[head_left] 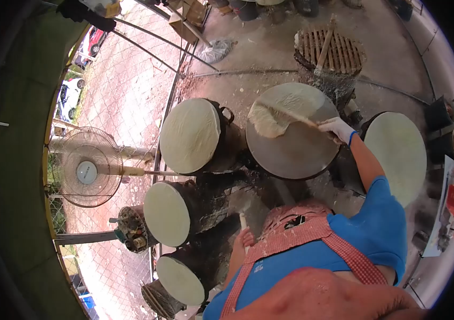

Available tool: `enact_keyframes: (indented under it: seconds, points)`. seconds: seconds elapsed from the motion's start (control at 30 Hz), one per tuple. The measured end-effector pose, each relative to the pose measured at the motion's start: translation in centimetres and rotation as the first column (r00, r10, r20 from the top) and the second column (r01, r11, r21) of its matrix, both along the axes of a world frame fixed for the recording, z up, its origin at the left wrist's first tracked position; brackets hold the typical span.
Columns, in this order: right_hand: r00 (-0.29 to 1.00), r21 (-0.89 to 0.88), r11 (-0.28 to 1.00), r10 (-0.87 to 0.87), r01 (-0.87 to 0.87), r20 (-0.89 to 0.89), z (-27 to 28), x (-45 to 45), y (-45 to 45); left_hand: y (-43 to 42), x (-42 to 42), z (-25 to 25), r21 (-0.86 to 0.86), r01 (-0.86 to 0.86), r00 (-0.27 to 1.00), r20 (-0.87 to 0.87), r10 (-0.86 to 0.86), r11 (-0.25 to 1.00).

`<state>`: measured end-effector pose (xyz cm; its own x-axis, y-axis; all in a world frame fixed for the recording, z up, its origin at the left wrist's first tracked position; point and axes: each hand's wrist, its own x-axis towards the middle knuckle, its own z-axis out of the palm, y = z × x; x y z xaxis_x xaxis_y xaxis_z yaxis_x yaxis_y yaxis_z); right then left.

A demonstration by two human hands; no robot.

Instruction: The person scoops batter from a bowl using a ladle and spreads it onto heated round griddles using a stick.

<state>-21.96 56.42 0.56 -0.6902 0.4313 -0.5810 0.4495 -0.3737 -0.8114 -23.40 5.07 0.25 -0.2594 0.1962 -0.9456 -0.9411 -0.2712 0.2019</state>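
Observation:
A gloved right hand with a blue band at the wrist grips the end of a long wooden spreader. The spreader reaches over a large round griddle, where pale batter covers the upper left part and the grey surface shows at the lower right. My left hand is closed around a wooden handle low in front of my red checked apron; what the handle's far end is joined to cannot be made out.
Round griddles coated in pale batter stand left, lower left, bottom left and right. A fan is by the wire fence. A slatted rack stands beyond the middle griddle. Buckets line the right side.

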Motion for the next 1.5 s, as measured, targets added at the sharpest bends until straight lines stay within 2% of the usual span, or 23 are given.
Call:
enact_keyframes:
  seconds: [0.13,0.23,0.3,0.4,0.43,0.47,0.53,0.6,0.7,0.73,0.8,0.83,0.87,0.93,1.03,1.13,1.17,1.23,1.3,1.33,1.37,1.4,1.5]
  points:
    - [0.941,-0.152,0.941,0.321,-0.304,0.109,-0.6,3.3,-2.4,-1.4,0.0,-2.3,0.482,-0.375,0.9,0.395,0.186,0.792]
    - [0.947,-0.082,0.947,0.316,-0.311,0.06,0.4,3.2,-0.4,-0.3,0.8,-0.9,-0.065,-0.101,0.994,0.032,0.103,0.993]
    - [0.973,0.015,0.974,0.226,-0.227,0.038,-0.9,0.7,1.4,-2.2,1.4,-0.9,0.402,-0.31,0.941,0.257,0.218,0.862]
    - [0.959,-0.016,0.959,0.282,-0.282,0.039,1.3,-2.8,1.1,-3.7,1.5,-3.0,0.585,-0.364,0.916,0.367,0.164,0.724]
    - [0.919,-0.071,0.919,0.391,-0.388,0.048,1.4,-2.9,0.5,-2.6,1.5,-1.4,0.57,-0.367,0.914,0.367,0.172,0.735]
    - [0.915,-0.086,0.914,0.401,-0.396,0.046,0.0,-2.0,0.3,-1.0,1.7,0.0,0.254,-0.152,0.988,0.061,0.141,0.955]
    - [0.882,-0.166,0.874,0.47,-0.458,0.043,-3.0,1.0,0.5,-0.6,2.8,0.7,-0.155,-0.044,0.981,-0.191,0.014,0.987]
    - [0.883,-0.111,0.879,0.468,-0.463,0.021,-1.1,3.2,0.4,-1.8,2.7,-0.3,0.474,-0.524,0.843,0.411,0.348,0.708]
    - [0.885,0.039,0.886,0.464,-0.462,-0.051,-0.8,0.8,2.6,-3.2,3.8,-2.3,0.574,-0.521,0.845,0.452,0.286,0.631]
    - [0.822,0.273,0.776,0.515,-0.568,0.245,-6.8,-3.0,4.3,-3.7,3.9,-2.7,0.569,-0.517,0.847,0.449,0.284,0.639]
    - [0.945,0.059,0.945,0.324,-0.322,-0.039,1.6,-5.6,1.4,-3.9,4.1,-2.5,0.634,-0.549,0.821,0.53,0.211,0.545]
    - [0.95,0.04,0.951,0.309,-0.308,-0.035,2.1,-6.0,1.4,-3.4,4.2,-2.0,0.619,-0.547,0.819,0.534,0.208,0.564]
    - [0.898,0.078,0.895,0.439,-0.44,0.033,2.0,-6.4,1.2,-1.3,3.9,0.6,0.265,-0.32,0.933,0.255,0.254,0.909]
    - [0.758,0.15,0.75,0.652,-0.644,-0.004,-0.2,-5.2,1.6,0.4,3.3,3.0,-0.243,-0.122,0.992,-0.005,0.125,0.962]
    - [0.701,0.043,0.7,0.713,-0.713,0.019,-3.0,2.0,5.7,0.1,5.1,2.5,-0.103,-0.459,0.881,0.077,0.467,0.882]
    - [0.625,-0.148,0.7,0.698,-0.699,0.349,-0.3,3.3,7.7,-0.8,5.3,0.3,-0.237,-0.072,0.981,-0.19,0.026,0.969]
    - [0.581,0.181,0.553,0.783,-0.814,0.223,-1.1,1.8,7.9,-1.2,5.6,0.3,0.056,-0.289,0.957,-0.018,0.291,0.956]
    - [0.638,0.392,0.55,0.758,-0.738,0.138,-1.3,-2.6,5.2,-2.0,5.5,0.5,0.437,-0.707,0.706,0.475,0.525,0.556]
    - [0.747,0.397,0.682,0.664,-0.614,0.016,0.4,-5.8,1.6,-2.9,5.7,-0.4,0.504,-0.677,0.735,0.493,0.466,0.536]
    - [0.735,0.113,0.742,0.609,-0.661,0.298,2.5,-6.7,0.5,-3.7,5.7,-0.7,0.562,-0.655,0.756,0.505,0.417,0.506]
    - [0.744,0.105,0.754,0.599,-0.648,0.296,1.1,-5.6,0.7,-4.2,5.6,-0.2,0.556,-0.647,0.761,0.504,0.408,0.522]
    - [0.677,0.251,0.648,0.734,-0.719,0.045,-1.5,-3.6,1.4,-4.8,5.8,0.4,0.508,-0.64,0.768,0.454,0.452,0.577]
    - [0.211,0.124,0.185,0.59,-0.975,0.779,2.4,3.3,0.9,-4.5,5.3,3.1,0.441,-0.648,0.761,0.418,0.497,0.621]
